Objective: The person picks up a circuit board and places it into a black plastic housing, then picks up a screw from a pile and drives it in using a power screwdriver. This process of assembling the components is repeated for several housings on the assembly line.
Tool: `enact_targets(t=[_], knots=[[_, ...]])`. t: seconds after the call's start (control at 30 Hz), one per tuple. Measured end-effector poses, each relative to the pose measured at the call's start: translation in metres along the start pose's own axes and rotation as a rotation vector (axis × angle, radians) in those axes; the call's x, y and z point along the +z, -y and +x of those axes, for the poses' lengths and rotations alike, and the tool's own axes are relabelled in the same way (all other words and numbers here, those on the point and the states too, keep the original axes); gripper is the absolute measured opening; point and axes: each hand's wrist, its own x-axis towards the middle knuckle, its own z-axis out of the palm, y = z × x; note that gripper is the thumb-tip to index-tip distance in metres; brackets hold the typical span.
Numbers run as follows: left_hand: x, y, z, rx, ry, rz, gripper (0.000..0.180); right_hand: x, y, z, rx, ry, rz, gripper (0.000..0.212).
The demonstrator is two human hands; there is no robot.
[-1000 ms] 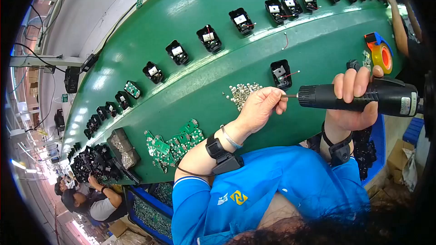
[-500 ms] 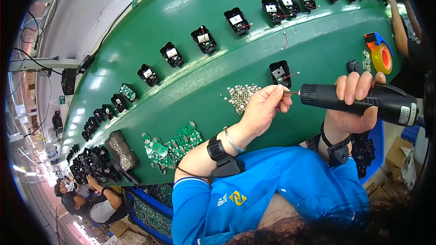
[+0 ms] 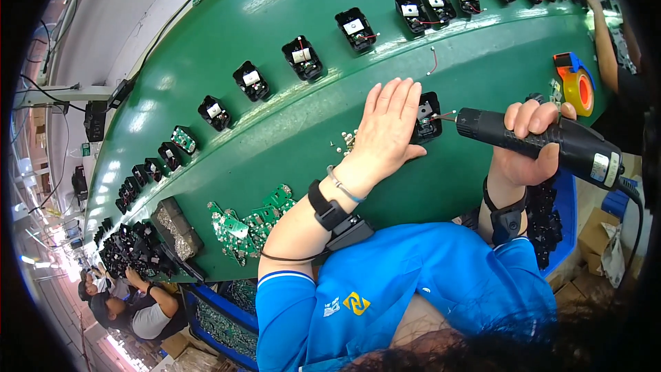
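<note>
My left hand point(image 3: 387, 122) lies palm down with its fingers stretched out and the thumb apart. It is against the left side of a small black plastic housing point(image 3: 431, 128) that holds a circuit board and a thin red wire. Under and beside this hand is a pile of small silver screws point(image 3: 345, 142), mostly covered by it. My right hand point(image 3: 533, 145) is wrapped round a black electric screwdriver point(image 3: 499, 129), held nearly level. Its front end points left at the housing; the bit's tip is hard to make out against the wire.
A curved row of black housings point(image 3: 301, 57) runs along the far side of the green table point(image 3: 310, 120). Green circuit boards point(image 3: 251, 224) and a metal-filled box point(image 3: 175, 229) lie left. A tape dispenser point(image 3: 577, 86) stands right. Co-workers sit at both ends.
My left hand has let go of the screwdriver's bit, moved left and up, and flattened beside the housing, covering most of the screws. The screwdriver has tilted slightly, its rear end lower.
</note>
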Motion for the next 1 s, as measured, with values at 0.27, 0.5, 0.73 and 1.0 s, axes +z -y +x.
enact_targets(t=[0.27, 0.5, 0.73, 1.0], knots=[[0.011, 0.003, 0.011, 0.018, -0.038, -0.068, 0.078, -0.007, -0.012, 0.002, 0.016, 0.031, -0.034, 0.045], [0.011, 0.002, 0.018, 0.030, -0.057, -0.103, 0.075, -0.010, -0.020, 0.003, 0.043, 0.028, -0.061, 0.044], [0.012, 0.002, 0.021, 0.025, -0.065, -0.105, 0.075, -0.012, -0.021, 0.004, 0.055, 0.019, -0.060, 0.043], [0.014, 0.000, 0.023, 0.025, -0.075, -0.105, 0.074, -0.014, -0.021, 0.005, 0.053, 0.038, -0.089, 0.045]])
